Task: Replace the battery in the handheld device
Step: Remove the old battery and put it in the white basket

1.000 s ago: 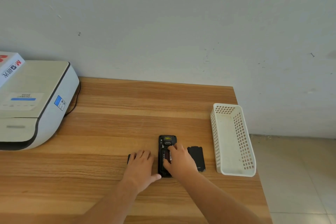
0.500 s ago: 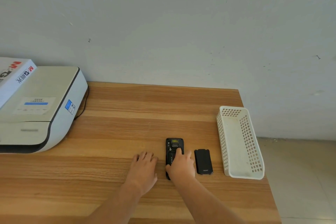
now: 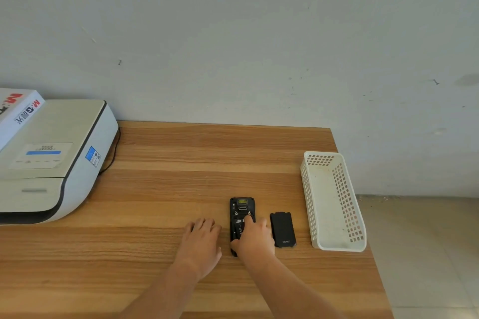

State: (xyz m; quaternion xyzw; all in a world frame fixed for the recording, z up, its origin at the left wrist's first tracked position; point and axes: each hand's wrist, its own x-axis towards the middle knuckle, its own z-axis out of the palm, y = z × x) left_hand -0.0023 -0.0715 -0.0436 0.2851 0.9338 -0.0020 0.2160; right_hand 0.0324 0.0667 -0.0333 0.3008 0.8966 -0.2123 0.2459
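The black handheld device [image 3: 241, 208] lies face down on the wooden table [image 3: 181, 163], its back compartment uncovered. My right hand [image 3: 255, 239] rests on its lower half. The index fingertip is in the compartment and the thumb is against the device's left edge. A dark part sits slanted inside the compartment; I cannot tell whether it is the battery. The black back cover [image 3: 282, 229] lies flat just right of the device, untouched. My left hand [image 3: 203, 239] lies palm down on the table to the left of the device. Anything under it is hidden.
A white perforated plastic basket [image 3: 334, 247] stands at the table's right edge, close to the cover. A large white printer [image 3: 51, 163] with a box on top fills the left side. The table's right edge drops to the floor.
My right fingers have shifted on the device's open back, with the index now further up the compartment. A black edge seen by my left fingers a second ago is now covered. The view shifted slightly.
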